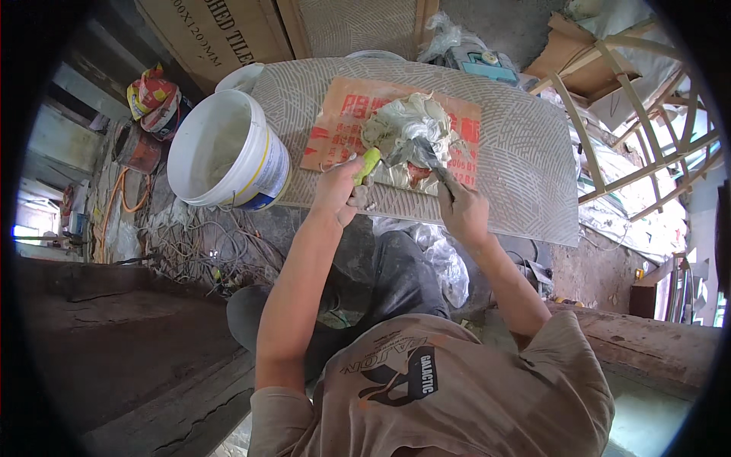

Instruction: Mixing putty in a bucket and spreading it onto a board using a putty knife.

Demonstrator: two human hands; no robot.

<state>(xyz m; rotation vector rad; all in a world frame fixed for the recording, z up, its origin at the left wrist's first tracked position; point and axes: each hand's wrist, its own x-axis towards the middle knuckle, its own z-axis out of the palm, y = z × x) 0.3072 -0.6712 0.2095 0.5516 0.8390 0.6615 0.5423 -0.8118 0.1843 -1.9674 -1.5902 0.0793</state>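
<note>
My left hand [339, 189] is closed on the yellow-green handle [368, 165] of a small tool, likely a putty knife, whose blade end lies against the paste. My right hand [463, 212] grips a paste-smeared putty knife [429, 156], its grey blade pointing up and left into the mound. Both tools meet at the near side of a pale, wet heap of paste [411, 122]. Under the heap lies a flat piece of brown cardboard [343, 99] with red print. A reddish-brown patch [417, 175] shows below the right blade. Paste smears my left fingers.
The cardboard rests on a grey slab [525, 152] with combed ridges. A white bucket [263, 164] stands at its left. Tangled cables [221, 244] and clear plastic [445, 266] lie below. A wooden frame [640, 114] stands at right, tile cartons [205, 38] at far left.
</note>
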